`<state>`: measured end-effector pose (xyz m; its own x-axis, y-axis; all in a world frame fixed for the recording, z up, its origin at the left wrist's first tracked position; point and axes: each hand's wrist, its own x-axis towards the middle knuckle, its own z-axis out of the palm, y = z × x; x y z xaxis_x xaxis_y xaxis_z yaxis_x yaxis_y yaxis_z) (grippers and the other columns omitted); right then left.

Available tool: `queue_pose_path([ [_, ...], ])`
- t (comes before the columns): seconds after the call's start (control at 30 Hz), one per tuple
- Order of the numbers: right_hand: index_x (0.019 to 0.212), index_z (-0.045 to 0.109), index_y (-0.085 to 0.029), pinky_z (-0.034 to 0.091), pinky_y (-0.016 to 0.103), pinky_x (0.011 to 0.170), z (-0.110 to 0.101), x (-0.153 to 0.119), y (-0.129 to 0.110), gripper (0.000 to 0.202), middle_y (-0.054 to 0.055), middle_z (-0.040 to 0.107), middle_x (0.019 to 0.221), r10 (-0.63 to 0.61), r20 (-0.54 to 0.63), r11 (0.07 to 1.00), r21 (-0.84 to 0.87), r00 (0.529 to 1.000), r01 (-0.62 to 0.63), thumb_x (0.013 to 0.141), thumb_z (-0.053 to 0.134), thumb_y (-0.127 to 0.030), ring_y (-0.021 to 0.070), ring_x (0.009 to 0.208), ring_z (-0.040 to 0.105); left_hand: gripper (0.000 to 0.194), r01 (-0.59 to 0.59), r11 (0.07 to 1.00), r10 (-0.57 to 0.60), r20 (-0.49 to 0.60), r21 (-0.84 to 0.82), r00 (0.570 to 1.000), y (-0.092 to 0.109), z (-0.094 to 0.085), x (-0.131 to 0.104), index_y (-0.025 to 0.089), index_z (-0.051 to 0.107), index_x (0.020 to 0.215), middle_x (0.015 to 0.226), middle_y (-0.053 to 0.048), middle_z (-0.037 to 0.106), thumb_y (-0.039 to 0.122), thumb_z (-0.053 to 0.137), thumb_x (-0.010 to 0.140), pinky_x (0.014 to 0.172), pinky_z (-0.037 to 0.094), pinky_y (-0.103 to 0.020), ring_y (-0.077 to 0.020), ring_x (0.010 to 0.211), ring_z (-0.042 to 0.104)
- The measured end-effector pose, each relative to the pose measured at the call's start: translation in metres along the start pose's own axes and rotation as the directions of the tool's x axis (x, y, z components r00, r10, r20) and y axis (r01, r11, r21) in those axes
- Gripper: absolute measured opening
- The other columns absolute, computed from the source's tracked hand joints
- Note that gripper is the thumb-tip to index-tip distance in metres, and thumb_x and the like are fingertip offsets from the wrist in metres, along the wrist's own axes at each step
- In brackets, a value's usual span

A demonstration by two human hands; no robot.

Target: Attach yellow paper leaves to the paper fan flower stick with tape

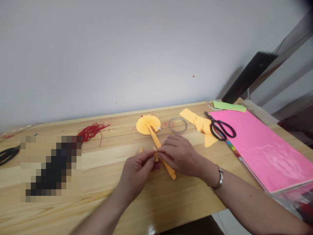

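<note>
My left hand (137, 171) and my right hand (179, 155) meet at the middle of the table, fingertips together. Both pinch a small orange paper piece (156, 158) between them. Behind the fingers an orange rolled paper stick (155, 138) lies slanting on the table, its lower end showing below my right hand. At its upper end sits a round pleated orange paper fan (144, 126) with a small white tab at its right edge. My fingers hide part of the stick and of the small piece.
A tape ring (178, 125), orange scraps (189, 115), black scissors (221, 130), pink paper (261, 147) and a green strip (230, 106) lie right. Left are red strings (93, 132), other scissors (9, 155) and a blurred dark object (55, 168). A black cylinder (249, 77) leans at the back right.
</note>
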<state>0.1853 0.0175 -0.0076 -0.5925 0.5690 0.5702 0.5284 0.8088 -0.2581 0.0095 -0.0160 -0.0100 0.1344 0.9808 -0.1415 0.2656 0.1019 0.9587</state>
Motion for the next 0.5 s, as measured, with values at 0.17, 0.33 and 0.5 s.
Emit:
queue_pose_path([
  [0.17, 0.074, 0.059, -0.014, 0.034, 0.031, 0.066, 0.001, -0.003, -0.003, 0.020, 0.005, 0.057, 0.069, -0.096, 0.080, 0.977, -0.182, 0.992, 0.109, 0.089, 0.044, -0.012, 0.0158, 0.069, 0.046, 0.025, -0.136, 0.973, 0.138, 0.003, 0.187, 0.990, -0.006, 0.001, 0.000, 0.021, 0.071, 0.097, 0.071, 0.000, 0.071, 0.026, 0.052, 0.083, 0.064, 0.053, -0.025, -0.0152, 0.065, 0.067],
  [0.33, 0.068, 0.053, -0.015, 0.029, 0.032, 0.063, -0.001, -0.003, -0.011, 0.021, 0.003, 0.051, 0.066, -0.132, 0.162, 0.936, -0.305, 0.978, 0.177, 0.086, 0.044, -0.007, 0.0162, 0.065, 0.040, 0.022, -0.260, 0.902, 0.253, 0.066, 0.346, 0.965, -0.010, 0.002, -0.001, 0.019, 0.068, 0.086, 0.068, 0.001, 0.067, 0.022, 0.047, 0.084, 0.063, 0.050, -0.024, -0.0153, 0.066, 0.066],
  [0.5, 0.066, 0.050, -0.015, 0.029, 0.032, 0.062, -0.001, -0.002, -0.013, 0.021, 0.003, 0.048, 0.065, -0.148, 0.161, 0.930, -0.313, 0.976, 0.193, 0.084, 0.046, -0.005, 0.0158, 0.065, 0.039, 0.021, -0.303, 0.862, 0.291, 0.091, 0.406, 0.952, -0.006, 0.002, -0.002, 0.018, 0.064, 0.076, 0.065, 0.001, 0.064, 0.022, 0.045, 0.085, 0.058, 0.047, -0.022, -0.0136, 0.061, 0.062],
])
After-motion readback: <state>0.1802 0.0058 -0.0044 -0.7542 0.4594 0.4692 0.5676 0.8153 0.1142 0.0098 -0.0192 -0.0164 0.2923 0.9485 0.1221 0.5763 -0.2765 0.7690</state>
